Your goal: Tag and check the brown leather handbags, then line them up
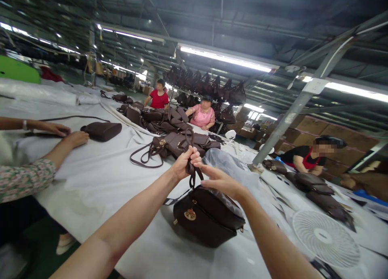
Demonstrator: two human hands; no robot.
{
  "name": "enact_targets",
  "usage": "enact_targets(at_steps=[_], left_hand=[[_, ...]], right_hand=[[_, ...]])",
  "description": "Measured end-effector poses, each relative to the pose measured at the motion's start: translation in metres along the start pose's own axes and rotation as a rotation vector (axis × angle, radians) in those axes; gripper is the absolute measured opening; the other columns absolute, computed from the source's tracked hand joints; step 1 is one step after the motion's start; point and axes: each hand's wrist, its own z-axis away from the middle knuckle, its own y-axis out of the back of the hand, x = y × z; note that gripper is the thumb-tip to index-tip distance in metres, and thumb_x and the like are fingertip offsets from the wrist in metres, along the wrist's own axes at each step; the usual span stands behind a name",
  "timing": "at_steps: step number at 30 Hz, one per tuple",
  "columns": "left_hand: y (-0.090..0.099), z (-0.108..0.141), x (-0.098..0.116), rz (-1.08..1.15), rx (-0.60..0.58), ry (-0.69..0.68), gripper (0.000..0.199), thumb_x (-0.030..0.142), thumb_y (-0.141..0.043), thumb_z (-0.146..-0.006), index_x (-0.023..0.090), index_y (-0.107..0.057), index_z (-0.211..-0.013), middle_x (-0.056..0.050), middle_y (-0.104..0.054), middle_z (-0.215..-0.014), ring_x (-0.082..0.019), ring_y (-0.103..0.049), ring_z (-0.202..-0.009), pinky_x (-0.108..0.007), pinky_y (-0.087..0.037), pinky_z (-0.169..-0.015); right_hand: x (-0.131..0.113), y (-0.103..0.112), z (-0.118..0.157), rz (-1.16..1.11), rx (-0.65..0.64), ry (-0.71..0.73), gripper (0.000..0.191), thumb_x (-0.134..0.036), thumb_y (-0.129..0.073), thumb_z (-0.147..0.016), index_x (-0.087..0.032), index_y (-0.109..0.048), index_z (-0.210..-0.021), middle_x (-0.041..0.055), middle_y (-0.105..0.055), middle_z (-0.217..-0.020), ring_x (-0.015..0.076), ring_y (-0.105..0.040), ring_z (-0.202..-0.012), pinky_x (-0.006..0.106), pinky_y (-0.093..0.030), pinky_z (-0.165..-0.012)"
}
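Note:
A dark brown handbag (209, 224) with a round gold emblem (190, 215) is in front of me at the table's near side, tilted to one side. My left hand (185, 162) is closed around the bag's bunched strap (192, 178), above the bag. At the strap's right, my right hand (222, 183) has its fingers stretched out, close over the bag's top. Whether its fingertips touch the strap or the bag, I cannot tell. Clear plastic shows along the bag's upper edge. Just beyond my hands lie more brown bags (177, 143) with looped straps.
A co-worker's hands (68, 135) are at a brown bag (104, 131) on the left. A white fan (326, 238) stands at the right. Further bags are piled (154, 115) at the back, near other workers. A slanting metal post (291, 117) rises beyond the table.

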Motion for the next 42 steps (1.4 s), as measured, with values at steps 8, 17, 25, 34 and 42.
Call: enact_targets(at_steps=[8, 17, 25, 34, 42], left_hand=[[0.031, 0.001, 0.017, -0.398, 0.036, 0.127, 0.039, 0.046, -0.069, -0.080, 0.016, -0.046, -0.072, 0.009, -0.032, -0.055, -0.003, -0.023, -0.042, -0.014, -0.022, -0.040], [-0.004, -0.007, -0.011, -1.226, -0.263, 0.309, 0.038, 0.045, -0.054, -0.084, 0.010, -0.066, -0.092, 0.003, -0.050, -0.055, -0.007, -0.033, -0.045, -0.022, -0.023, -0.045], [-0.010, 0.003, -0.003, -1.466, -0.223, 0.257, 0.033, 0.041, -0.051, -0.080, 0.014, -0.058, -0.063, 0.000, -0.053, -0.059, -0.011, -0.043, -0.057, -0.022, -0.030, -0.053], [-0.017, 0.019, -0.004, -1.260, -0.197, 0.433, 0.036, 0.043, -0.052, -0.081, 0.020, -0.038, -0.058, 0.005, -0.038, -0.051, -0.009, -0.035, -0.047, -0.021, -0.030, -0.046], [0.004, 0.026, -0.013, -1.356, -0.135, 0.491, 0.042, 0.051, -0.050, -0.084, 0.019, -0.042, -0.059, 0.003, -0.039, -0.053, -0.010, -0.031, -0.049, -0.023, -0.024, -0.045]], right_hand=[[0.016, 0.052, 0.020, 0.203, 0.051, -0.145, 0.026, -0.045, -0.066, -0.072, -0.021, -0.062, -0.065, -0.0067, -0.048, -0.050, 0.0097, -0.042, -0.049, 0.022, -0.032, -0.048], [-0.009, 0.063, 0.029, 0.457, 0.105, -0.003, 0.020, -0.036, -0.060, -0.079, -0.021, -0.066, -0.067, -0.0037, -0.056, -0.058, 0.0114, -0.046, -0.055, 0.023, -0.032, -0.052], [0.008, 0.091, 0.056, 0.406, 0.259, -0.030, 0.019, -0.040, -0.066, -0.072, -0.021, -0.068, -0.071, -0.0047, -0.057, -0.059, 0.0121, -0.048, -0.059, 0.023, -0.035, -0.056], [0.151, 0.094, 0.174, 0.460, 0.416, -0.603, 0.027, -0.026, -0.052, -0.073, -0.019, -0.053, -0.047, -0.0007, -0.056, -0.045, 0.0140, -0.055, -0.049, 0.025, -0.043, -0.055], [0.252, 0.034, 0.191, 0.789, 0.567, -0.625, 0.025, -0.016, -0.043, -0.083, -0.021, -0.068, -0.082, 0.0090, -0.071, -0.092, 0.0235, -0.064, -0.092, 0.033, -0.046, -0.079]])
